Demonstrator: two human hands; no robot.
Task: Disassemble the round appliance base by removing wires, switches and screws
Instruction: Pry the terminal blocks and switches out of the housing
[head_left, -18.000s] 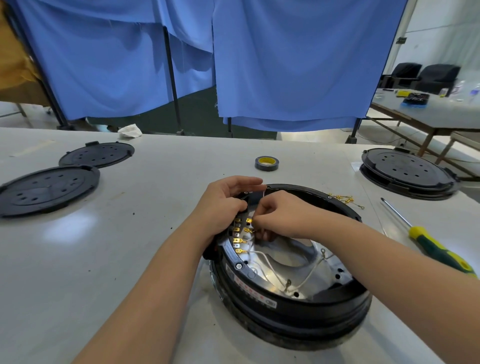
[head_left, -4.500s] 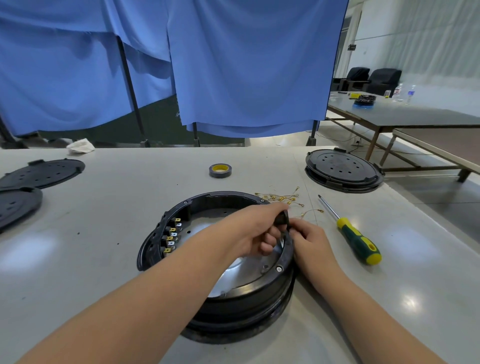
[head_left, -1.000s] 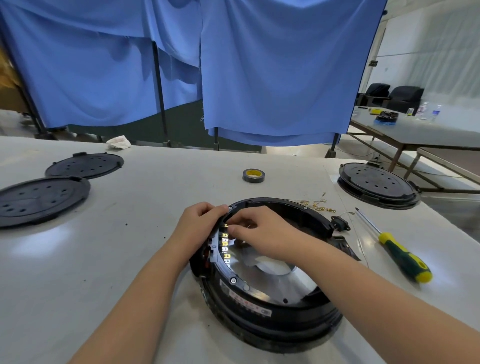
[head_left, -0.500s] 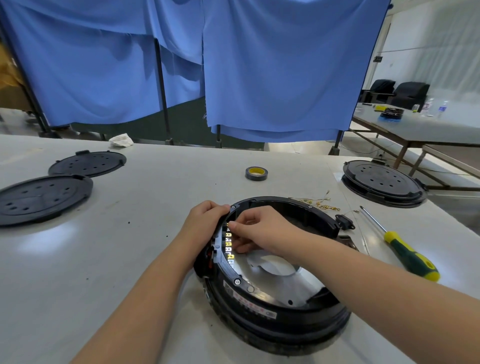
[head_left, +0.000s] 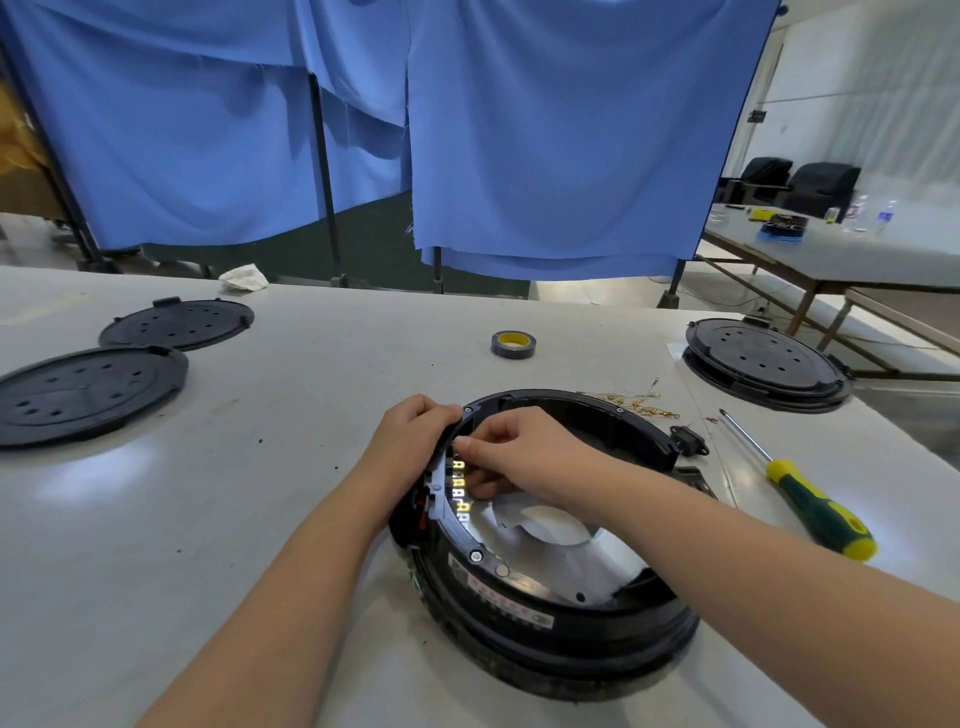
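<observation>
Your left hand: fingers curled over the outer far-left rim of the round appliance base, gripping and bracing it from outside. Your right hand: reaches across the opening from the right, thumb and forefinger pinched together at the inner left wall just above a row of brass terminals; the part pinched is too small and too hidden by the fingers to name. Base: black ring housing with a silver metal plate inside, resting on the white table directly in front of you, its near edge closest to you and its far-left rim between both hands; a red-printed label sits on the near inner ring. Loose wires: thin, with gold-coloured ends, lying on the table just beyond the base's far-right rim. Small black switch part: on the table, just beside the right rim. Screwdriver: green and yellow handle, lying to the right of the base, apart from both hands. Tape roll: grey with yellow core, farther back at centre. Two black round covers at far left; another round black unit at far right.
</observation>
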